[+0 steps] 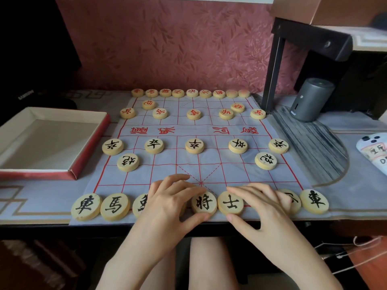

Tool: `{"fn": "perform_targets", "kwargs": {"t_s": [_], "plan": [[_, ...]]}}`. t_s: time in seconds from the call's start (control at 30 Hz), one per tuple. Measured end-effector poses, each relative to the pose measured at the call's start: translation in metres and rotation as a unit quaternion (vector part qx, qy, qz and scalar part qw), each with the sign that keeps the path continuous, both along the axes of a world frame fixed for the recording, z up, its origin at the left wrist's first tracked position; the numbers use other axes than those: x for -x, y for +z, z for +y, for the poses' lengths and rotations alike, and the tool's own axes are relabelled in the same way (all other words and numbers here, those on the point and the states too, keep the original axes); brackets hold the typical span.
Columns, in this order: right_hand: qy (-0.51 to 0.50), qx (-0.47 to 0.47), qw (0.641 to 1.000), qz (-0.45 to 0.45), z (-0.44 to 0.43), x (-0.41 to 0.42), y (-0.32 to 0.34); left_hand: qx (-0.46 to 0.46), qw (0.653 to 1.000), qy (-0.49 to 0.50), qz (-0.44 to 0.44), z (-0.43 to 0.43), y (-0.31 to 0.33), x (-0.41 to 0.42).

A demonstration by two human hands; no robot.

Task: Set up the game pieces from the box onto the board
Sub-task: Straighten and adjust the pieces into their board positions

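A white cloth board (209,164) with red grid lines lies on the table. Round wooden pieces stand on it: red-lettered ones (194,114) at the far side, black-lettered ones (194,146) on the near half. My left hand (169,201) lies over the near row, thumb and fingers around the black general piece (204,203). My right hand (257,204) rests with straight fingers over the pieces right of it, its thumb and forefinger touching the black advisor piece (230,203). The red box (48,143) at the left holds nothing.
A black metal stand (276,65) rises at the board's far right corner, with a grey cylinder (310,99) beside it. A white phone (374,151) lies at the right edge. The table's front edge runs just below the near row.
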State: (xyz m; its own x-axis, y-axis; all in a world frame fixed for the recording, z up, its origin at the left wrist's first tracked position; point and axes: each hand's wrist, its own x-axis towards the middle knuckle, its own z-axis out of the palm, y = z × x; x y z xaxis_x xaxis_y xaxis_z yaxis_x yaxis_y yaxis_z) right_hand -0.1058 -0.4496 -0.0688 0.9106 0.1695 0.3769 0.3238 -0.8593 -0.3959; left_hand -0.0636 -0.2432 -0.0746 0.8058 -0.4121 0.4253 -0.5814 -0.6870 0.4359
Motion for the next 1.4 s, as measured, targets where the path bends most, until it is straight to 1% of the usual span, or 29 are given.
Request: {"fn": "perform_targets", "kwargs": {"t_s": [0.2, 0.3, 0.43, 0.67, 0.8, 0.87, 0.97, 1.07, 1.13, 1.3, 1.4], "plan": [[0.003, -0.003, 1.0, 0.019, -0.001, 0.001, -0.001, -0.01, 1.0, 0.0, 0.007, 0.001, 0.001, 0.001], [0.004, -0.025, 0.999, 0.029, -0.008, 0.004, 0.005, -0.015, 1.0, -0.004, 0.01, -0.001, 0.005, 0.001], [-0.032, -0.036, 0.999, 0.009, -0.033, 0.01, 0.014, -0.01, 1.0, -0.02, 0.006, -0.018, 0.016, 0.0], [-0.087, -0.004, 0.996, 0.03, -0.072, 0.02, 0.014, -0.019, 0.994, -0.098, 0.031, -0.069, 0.032, -0.002], [-0.107, -0.009, 0.993, 0.053, -0.083, 0.026, 0.013, -0.022, 0.988, -0.137, 0.061, -0.087, 0.04, -0.003], [-0.108, -0.009, 0.993, 0.053, -0.084, 0.026, 0.012, -0.03, 0.988, -0.14, 0.063, -0.092, 0.039, -0.004], [-0.097, 0.011, 0.995, 0.026, -0.084, 0.025, 0.013, -0.034, 0.985, -0.15, 0.074, -0.095, 0.037, -0.005], [-0.109, -0.006, 0.994, 0.022, -0.083, 0.023, 0.013, -0.037, 0.983, -0.156, 0.087, -0.097, 0.033, -0.007], [-0.107, 0.023, 0.994, 0.007, -0.082, 0.02, 0.011, -0.041, 0.984, -0.152, 0.082, -0.099, 0.03, -0.01], [-0.137, 0.035, 0.99, 0.016, -0.081, 0.017, 0.006, -0.071, 0.989, -0.118, 0.052, -0.103, 0.027, -0.014], [-0.117, 0.012, 0.993, 0.026, -0.078, 0.017, 0.008, -0.08, 0.989, -0.112, 0.056, -0.104, 0.028, -0.013]]}}
